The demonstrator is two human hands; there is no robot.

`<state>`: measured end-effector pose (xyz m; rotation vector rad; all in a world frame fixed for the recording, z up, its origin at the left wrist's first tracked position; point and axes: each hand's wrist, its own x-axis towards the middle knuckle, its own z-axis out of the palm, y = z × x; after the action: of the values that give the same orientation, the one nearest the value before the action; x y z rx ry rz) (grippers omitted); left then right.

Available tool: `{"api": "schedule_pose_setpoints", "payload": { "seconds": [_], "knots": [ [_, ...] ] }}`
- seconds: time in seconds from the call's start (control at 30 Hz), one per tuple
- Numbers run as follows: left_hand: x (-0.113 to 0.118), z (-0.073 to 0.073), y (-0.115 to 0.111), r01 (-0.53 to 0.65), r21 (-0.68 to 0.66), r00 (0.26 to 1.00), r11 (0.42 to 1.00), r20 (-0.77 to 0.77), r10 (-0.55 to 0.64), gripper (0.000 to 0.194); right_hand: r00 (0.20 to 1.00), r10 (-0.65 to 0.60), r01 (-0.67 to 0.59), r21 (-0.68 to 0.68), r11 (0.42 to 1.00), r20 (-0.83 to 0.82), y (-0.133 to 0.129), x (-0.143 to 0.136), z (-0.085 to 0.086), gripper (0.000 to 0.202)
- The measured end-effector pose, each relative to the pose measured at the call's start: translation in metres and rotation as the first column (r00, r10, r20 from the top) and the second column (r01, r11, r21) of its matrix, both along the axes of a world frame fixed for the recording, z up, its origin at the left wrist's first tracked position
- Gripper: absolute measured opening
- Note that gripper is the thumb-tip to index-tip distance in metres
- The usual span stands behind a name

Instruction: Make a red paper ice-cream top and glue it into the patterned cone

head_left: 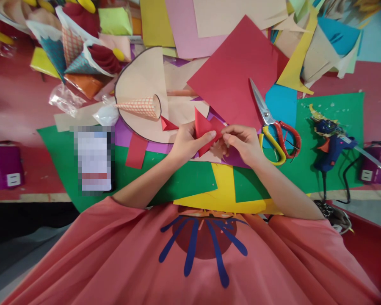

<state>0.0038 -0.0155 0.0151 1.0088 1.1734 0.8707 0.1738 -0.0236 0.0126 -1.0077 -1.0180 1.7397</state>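
- Right now my left hand [188, 142] grips the folded red paper [203, 123], thumb pressed flat on its face and fingers behind; one sharp corner points up, away from me.
- My right hand [245, 143] is at that paper's right edge, thumb and fingertips bunched together; I cannot tell whether they pinch the edge or merely touch it.
- The folded red paper sits between my two hands, in front of my chest, near the lower right of the beige paper shape [139, 74] with its black outline.
- On that shape lies a checked paper cone [142, 106], its mouth to the right; just below it is a small red folded piece [167, 123].
- Beyond my hands lies a large red sheet [231, 70], set cornerwise; the scissors [266, 117] rest partly on it, blades pointing away from me, one handle loop red and the other yellow, near my right hand.
- Left of my left hand are a red strip [136, 151] and, farther out, a phone [95, 159] with its screen blurred.
- Well to the right, a blue glue gun [332, 154] lies on green paper [352, 127]; yellow paper [225, 182] shows nearest my shirt [130, 254].
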Motion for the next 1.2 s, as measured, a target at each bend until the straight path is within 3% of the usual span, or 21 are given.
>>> {"api": "schedule_pose_setpoints", "payload": {
  "seconds": [0.07,0.37,1.2],
  "knots": [
    [0.0000,0.0000,-0.0002,-0.002,-0.006,1.000,1.000,0.001,0.002,0.036,1.000,-0.003,0.003,-0.009,1.000,-0.007,0.0000,0.0004,0.0008,0.006],
    [-0.0003,-0.0008,-0.0004,0.010,-0.002,1.000,1.000,-0.009,-0.010,0.034,1.000,-0.002,0.003,-0.020,1.000,0.020,0.0008,0.0000,0.0031,0.006],
    [0.0001,0.0014,-0.0012,0.042,0.061,0.998,0.997,-0.047,-0.040,0.035,0.997,-0.004,0.003,0.008,1.000,0.081,0.0007,-0.0013,0.0041,0.032]
  ]
}}
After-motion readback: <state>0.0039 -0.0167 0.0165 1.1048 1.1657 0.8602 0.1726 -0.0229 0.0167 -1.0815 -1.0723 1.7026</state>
